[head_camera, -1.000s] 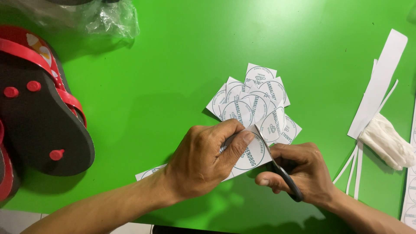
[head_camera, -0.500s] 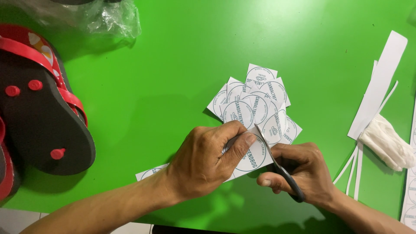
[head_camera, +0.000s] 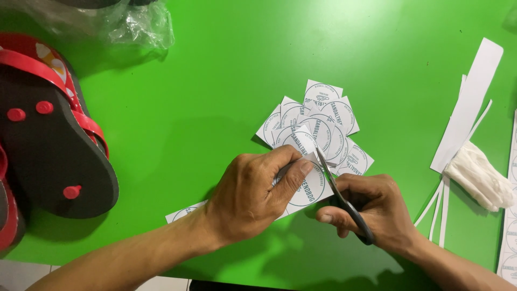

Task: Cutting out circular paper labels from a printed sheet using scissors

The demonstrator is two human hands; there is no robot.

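Note:
My left hand [head_camera: 253, 196] pinches a white paper strip of round printed labels [head_camera: 308, 188] low over the green table [head_camera: 215, 81]. My right hand [head_camera: 371, 213] grips black-handled scissors [head_camera: 344, 202], whose blades point up and away along the right edge of the label I hold. The strip's tail [head_camera: 183, 214] pokes out to the left from under my left wrist. Just beyond the blades lies a pile of several cut square labels [head_camera: 318, 126], each with a round printed mark.
A black-soled sandal with red straps [head_camera: 48, 140] lies upside down at the left edge. Crumpled clear plastic [head_camera: 134, 24] sits top left. White paper offcuts [head_camera: 466, 108], thin strips [head_camera: 439, 213] and a white cloth [head_camera: 479, 175] lie at the right.
The scissor blades have edged a little further along the label; both hands stay in the same place.

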